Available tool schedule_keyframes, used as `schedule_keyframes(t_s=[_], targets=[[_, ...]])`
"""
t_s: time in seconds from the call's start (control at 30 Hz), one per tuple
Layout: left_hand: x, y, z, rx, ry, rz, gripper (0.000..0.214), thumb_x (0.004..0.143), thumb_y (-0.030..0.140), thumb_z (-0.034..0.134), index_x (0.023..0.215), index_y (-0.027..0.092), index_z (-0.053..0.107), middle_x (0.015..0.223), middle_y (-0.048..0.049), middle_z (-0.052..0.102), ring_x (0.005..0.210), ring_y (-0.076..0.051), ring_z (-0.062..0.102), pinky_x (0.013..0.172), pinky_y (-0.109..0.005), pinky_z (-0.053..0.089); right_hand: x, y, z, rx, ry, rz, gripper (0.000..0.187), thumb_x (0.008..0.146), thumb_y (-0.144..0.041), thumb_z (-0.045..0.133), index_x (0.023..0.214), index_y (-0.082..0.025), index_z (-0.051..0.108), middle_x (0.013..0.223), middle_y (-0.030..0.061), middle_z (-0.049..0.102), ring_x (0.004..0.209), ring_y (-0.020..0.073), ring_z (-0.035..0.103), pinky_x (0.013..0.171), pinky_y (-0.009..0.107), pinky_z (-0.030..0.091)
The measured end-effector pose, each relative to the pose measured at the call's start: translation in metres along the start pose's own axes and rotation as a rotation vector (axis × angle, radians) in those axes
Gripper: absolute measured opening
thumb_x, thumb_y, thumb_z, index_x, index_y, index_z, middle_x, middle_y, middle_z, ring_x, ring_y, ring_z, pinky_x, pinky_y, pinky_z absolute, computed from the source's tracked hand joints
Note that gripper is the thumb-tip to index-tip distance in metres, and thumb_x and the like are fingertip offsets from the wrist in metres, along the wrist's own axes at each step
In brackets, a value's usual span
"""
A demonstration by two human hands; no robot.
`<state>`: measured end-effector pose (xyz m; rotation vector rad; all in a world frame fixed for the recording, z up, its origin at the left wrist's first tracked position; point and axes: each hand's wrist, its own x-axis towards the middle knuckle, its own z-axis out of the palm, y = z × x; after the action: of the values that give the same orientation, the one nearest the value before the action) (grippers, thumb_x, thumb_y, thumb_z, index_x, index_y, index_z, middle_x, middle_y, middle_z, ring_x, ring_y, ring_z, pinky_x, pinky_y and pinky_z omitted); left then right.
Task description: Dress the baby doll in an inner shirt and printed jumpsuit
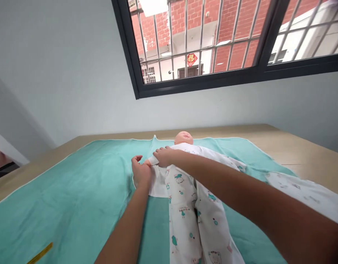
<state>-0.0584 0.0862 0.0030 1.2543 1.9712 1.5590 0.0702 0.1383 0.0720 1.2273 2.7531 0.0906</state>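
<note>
A baby doll (183, 138) lies on its back on a teal blanket (75, 190), dressed in a white printed sleepsuit (193, 209) with small animal pictures. My left hand (140, 171) rests on the doll's left-side sleeve, fingers curled around the cloth near the cuff. My right hand (163, 155) reaches across the doll's body and presses on the same sleeve near the shoulder, fingers closed on the fabric. The doll's small hand shows between my two hands.
The blanket covers a beige tabletop (295, 146) set against a pale wall. A barred window (213, 44) looks out on a red brick building. Another white printed cloth (303, 194) lies at the right. A yellow strip (40, 253) sits at the lower left.
</note>
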Motion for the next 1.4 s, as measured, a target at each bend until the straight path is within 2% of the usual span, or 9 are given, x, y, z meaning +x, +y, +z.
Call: schedule_keyframes(t_s=[0.1,0.2,0.3,0.47,0.63,0.7,0.87,1.13,1.4], targets=[[-0.002,0.000,0.000,0.064,0.022,0.074,0.037,0.076,0.013,0.048,0.111,0.025,0.045,0.123,-0.0089,0.055,0.119,-0.025,0.051,0.096,-0.041,0.044,-0.037,0.029,-0.015,0.117,0.166,-0.061,0.041,0.088,-0.045,0.055,0.122,-0.022,0.053,0.129,0.0106,0.056,0.117,0.0273,0.053,0.092,0.038,0.041],[-0.004,0.002,0.002,0.078,0.075,0.221,0.034,0.077,0.013,0.045,0.109,0.024,0.049,0.118,-0.0082,0.056,0.117,-0.024,0.051,0.100,-0.039,0.042,-0.089,0.068,-0.016,0.228,0.378,0.226,0.028,0.095,-0.038,0.043,0.112,-0.021,0.058,0.120,0.0102,0.061,0.108,0.0233,0.056,0.083,0.031,0.042],[-0.013,0.017,0.003,0.078,0.015,0.399,0.032,0.077,0.011,0.041,0.104,0.025,0.053,0.111,-0.0065,0.059,0.113,-0.023,0.053,0.101,-0.038,0.043,-0.145,0.099,0.000,0.249,0.235,0.652,0.034,0.097,-0.042,0.033,0.102,-0.021,0.060,0.105,0.0092,0.066,0.090,0.0213,0.061,0.068,0.029,0.042],[-0.051,0.076,0.018,0.082,-0.326,0.645,0.025,0.081,0.014,0.041,0.093,0.026,0.059,0.106,-0.0027,0.066,0.109,-0.020,0.057,0.099,-0.034,0.044,-0.204,0.112,0.035,0.240,0.148,0.850,0.041,0.095,-0.049,0.038,0.094,-0.015,0.061,0.094,0.0156,0.067,0.085,0.0279,0.064,0.064,0.034,0.041],[-0.082,0.137,0.064,0.503,-0.742,0.923,0.027,0.081,0.018,0.047,0.098,0.026,0.067,0.110,-0.0042,0.069,0.107,-0.022,0.060,0.097,-0.034,0.044,-0.215,0.106,0.049,0.145,0.264,0.805,0.037,0.093,-0.051,0.044,0.096,-0.017,0.059,0.106,0.0152,0.065,0.102,0.0292,0.060,0.072,0.034,0.043],[-0.085,0.152,0.085,0.673,-0.806,0.939,0.024,0.081,0.019,0.050,0.095,0.024,0.069,0.106,-0.0078,0.070,0.106,-0.024,0.062,0.097,-0.036,0.044,-0.216,0.107,0.056,0.129,0.305,0.781,0.031,0.092,-0.048,0.049,0.096,-0.018,0.058,0.105,0.0140,0.065,0.104,0.0289,0.058,0.073,0.033,0.042],[-0.080,0.168,0.123,0.816,-0.870,0.907,0.014,0.074,0.015,0.058,0.082,0.020,0.068,0.100,-0.0131,0.070,0.098,-0.027,0.066,0.087,-0.036,0.048,-0.219,0.114,0.074,0.272,0.367,0.730,0.020,0.091,-0.040,0.052,0.095,-0.020,0.054,0.098,0.0090,0.068,0.090,0.0250,0.064,0.067,0.030,0.037],[-0.075,0.175,0.142,0.930,-1.005,0.872,0.037,0.068,0.020,0.067,0.104,0.030,0.063,0.093,-0.0042,0.072,0.088,-0.025,0.069,0.078,-0.032,0.051,-0.209,0.117,0.076,0.422,0.426,0.699,0.029,0.089,-0.045,0.053,0.108,-0.023,0.049,0.096,0.0045,0.070,0.088,0.0229,0.065,0.062,0.028,0.032],[-0.083,0.172,0.154,1.118,-0.994,0.918,0.058,0.064,0.027,0.074,0.118,0.023,0.053,0.120,-0.0155,0.063,0.108,-0.033,0.062,0.088,-0.043,0.049,-0.208,0.114,0.089,0.176,0.457,0.617,0.018,0.095,-0.037,0.043,0.094,-0.022,0.054,0.088,0.0049,0.072,0.079,0.0226,0.066,0.060,0.029,0.027]])
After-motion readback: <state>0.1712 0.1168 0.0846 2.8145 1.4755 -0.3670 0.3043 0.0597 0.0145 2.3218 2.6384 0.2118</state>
